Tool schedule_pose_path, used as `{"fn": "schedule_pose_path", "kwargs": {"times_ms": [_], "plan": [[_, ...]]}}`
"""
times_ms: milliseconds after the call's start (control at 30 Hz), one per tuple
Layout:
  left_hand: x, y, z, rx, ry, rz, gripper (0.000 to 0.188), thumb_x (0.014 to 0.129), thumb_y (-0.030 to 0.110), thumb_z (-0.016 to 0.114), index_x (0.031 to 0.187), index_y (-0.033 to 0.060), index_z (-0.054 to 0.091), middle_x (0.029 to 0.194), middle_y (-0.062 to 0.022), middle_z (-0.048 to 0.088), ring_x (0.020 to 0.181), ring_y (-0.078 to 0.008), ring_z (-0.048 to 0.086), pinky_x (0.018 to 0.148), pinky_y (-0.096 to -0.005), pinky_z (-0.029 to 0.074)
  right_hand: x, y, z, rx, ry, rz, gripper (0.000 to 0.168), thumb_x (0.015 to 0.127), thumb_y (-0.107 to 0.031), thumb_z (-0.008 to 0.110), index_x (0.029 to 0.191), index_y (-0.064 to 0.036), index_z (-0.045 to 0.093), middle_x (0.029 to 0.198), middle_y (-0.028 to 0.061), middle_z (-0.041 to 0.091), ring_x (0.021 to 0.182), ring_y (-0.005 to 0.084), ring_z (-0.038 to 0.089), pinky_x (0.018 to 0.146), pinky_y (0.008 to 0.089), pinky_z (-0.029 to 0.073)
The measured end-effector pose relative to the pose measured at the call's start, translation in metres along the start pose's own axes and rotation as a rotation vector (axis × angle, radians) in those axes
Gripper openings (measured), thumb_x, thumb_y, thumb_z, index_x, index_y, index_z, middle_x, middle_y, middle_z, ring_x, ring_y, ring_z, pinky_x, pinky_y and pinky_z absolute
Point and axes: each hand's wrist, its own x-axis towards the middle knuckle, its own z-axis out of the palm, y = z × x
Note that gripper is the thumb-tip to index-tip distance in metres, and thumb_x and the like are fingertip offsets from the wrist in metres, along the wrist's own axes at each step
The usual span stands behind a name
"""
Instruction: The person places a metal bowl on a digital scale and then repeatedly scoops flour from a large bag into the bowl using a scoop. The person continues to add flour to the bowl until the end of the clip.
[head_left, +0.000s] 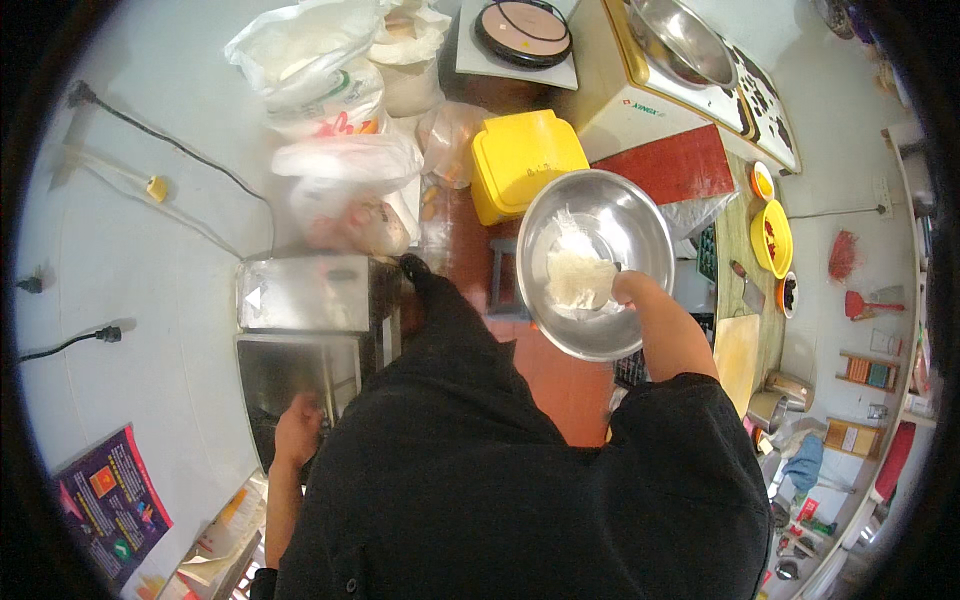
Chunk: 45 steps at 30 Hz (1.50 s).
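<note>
My right hand grips the near right rim of a large stainless steel bowl, its fingers over the inside edge. A heap of pale flour-like powder lies in the bowl. The bowl is in front of me, beside a yellow lidded bin. My left hand is low on the left, over the dark top of a metal appliance. It is blurred, and whether its fingers hold anything cannot be made out.
White plastic sacks and bags crowd the back left. A round electric pan and a white chest freezer bearing a second steel bowl stand behind. On the right counter are a cleaver, a cutting board and a yellow basin.
</note>
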Motion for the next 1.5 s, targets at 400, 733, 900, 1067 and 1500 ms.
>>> {"fn": "schedule_pose_path", "kwargs": {"times_ms": [400,733,900,1067,1500], "plan": [[0.008,0.006,-0.001,-0.075,0.037,0.046,0.031,0.08,0.02,0.061,0.108,0.0086,0.054,0.08,-0.0153,0.064,0.077,-0.0344,0.062,0.068,-0.0419,0.048,-0.078,-0.005,-0.087,-0.312,-0.061,0.012,0.033,0.076,-0.022,0.056,0.103,-0.006,0.066,0.107,0.0142,0.064,0.099,0.0297,0.062,0.08,0.0406,0.049],[0.022,0.023,-0.042,-0.166,0.252,0.088,0.03,0.081,0.014,0.058,0.11,0.0055,0.056,0.079,-0.0135,0.063,0.074,-0.0294,0.061,0.067,-0.0372,0.048,-0.129,0.065,-0.088,0.669,0.115,-0.086,0.022,0.075,-0.018,0.061,0.065,0.001,0.057,0.051,0.0063,0.051,0.044,0.0149,0.049,0.043,0.0301,0.039],[0.021,0.031,-0.104,-0.183,0.525,0.137,0.028,0.083,0.009,0.055,0.111,0.0036,0.056,0.076,-0.0122,0.06,0.07,-0.0263,0.059,0.066,-0.0346,0.047,-0.159,0.004,-0.154,0.965,0.272,-0.27,0.016,0.081,-0.014,0.059,0.075,0.001,0.059,0.057,0.0012,0.05,0.048,0.0101,0.046,0.046,0.0266,0.036],[0.024,0.052,-0.191,-0.013,0.954,0.243,0.025,0.084,0.006,0.055,0.109,0.0021,0.058,0.084,-0.0133,0.059,0.077,-0.0258,0.058,0.071,-0.035,0.046,-0.155,-0.082,-0.272,0.965,0.282,-0.58,0.016,0.087,-0.014,0.057,0.094,0.0,0.059,0.062,-0.0025,0.049,0.048,0.0062,0.042,0.045,0.0221,0.033],[0.061,0.052,-0.347,0.8,1.29,0.113,0.032,0.077,0.001,0.057,0.109,0.0064,0.058,0.113,-0.0109,0.055,0.108,-0.0302,0.05,0.094,-0.0423,0.033,-0.011,-0.446,-0.551,-0.504,0.713,-0.825,0.022,0.075,-0.019,0.057,0.087,-0.002,0.066,0.088,0.0167,0.066,0.082,0.032,0.064,0.07,0.0396,0.05]]}}
